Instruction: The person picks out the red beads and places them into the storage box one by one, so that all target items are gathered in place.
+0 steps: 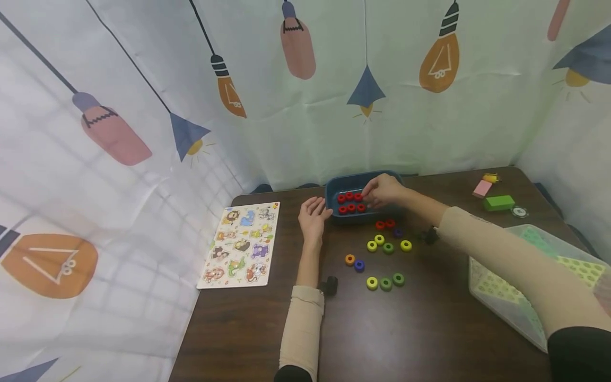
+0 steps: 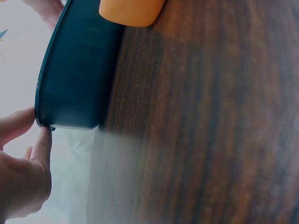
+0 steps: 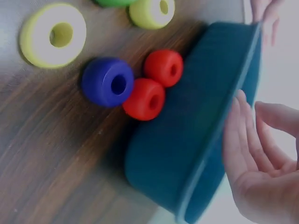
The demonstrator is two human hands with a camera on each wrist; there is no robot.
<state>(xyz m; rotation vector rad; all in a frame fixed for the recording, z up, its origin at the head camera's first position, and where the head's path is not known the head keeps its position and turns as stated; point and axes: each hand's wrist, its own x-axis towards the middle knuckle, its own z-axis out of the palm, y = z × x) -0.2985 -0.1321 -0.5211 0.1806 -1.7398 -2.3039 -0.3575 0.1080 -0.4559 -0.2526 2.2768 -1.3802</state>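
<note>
A dark teal bin (image 1: 355, 217) stands at the back of the table with several red rings (image 1: 351, 207) in rows inside. Over its right part hangs my right hand (image 1: 383, 191), fingers extended down past the rim close to the rings. In the right wrist view, that hand (image 3: 264, 158) has its thumb apart from long, fairly straight fingers, and nothing shows between them. At the bin's left end is my left hand (image 1: 312, 218). Its loosely bent fingers (image 2: 43, 147) touch the rim corner in the left wrist view.
Two red rings (image 3: 163, 67) and a blue ring (image 3: 105, 81) lie before the bin; yellow, green and orange rings (image 1: 350, 259) are scattered nearer. An animal puzzle board (image 1: 245, 233) lies left. At right are a green block (image 1: 498, 203), a pink block (image 1: 482, 188) and a translucent case (image 1: 501, 307).
</note>
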